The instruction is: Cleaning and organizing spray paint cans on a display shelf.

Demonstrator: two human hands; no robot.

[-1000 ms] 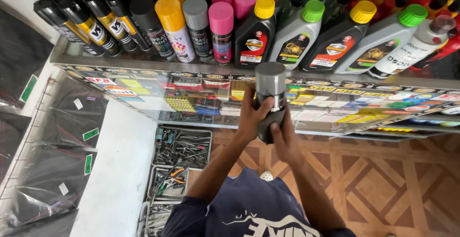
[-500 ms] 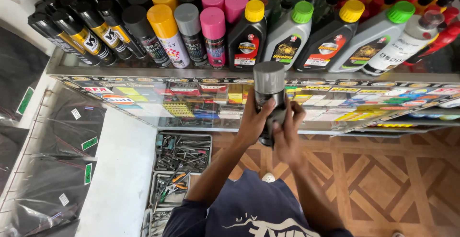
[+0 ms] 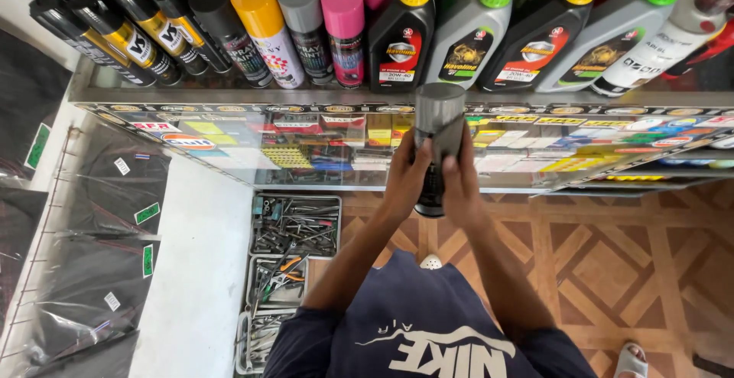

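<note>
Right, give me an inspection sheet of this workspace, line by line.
Surface: glass display counter, small packaged goods under the glass.
Job's things: grey-capped spray can held upright in front of the counter.
Clutter: row of spray cans and oil bottles lying on the counter top; trays of hand tools on the floor.
Grip: left hand and right hand both wrapped around the can.
Cables: nothing seen.
Surroundings: patterned wooden floor; black bagged items hanging at left.
</note>
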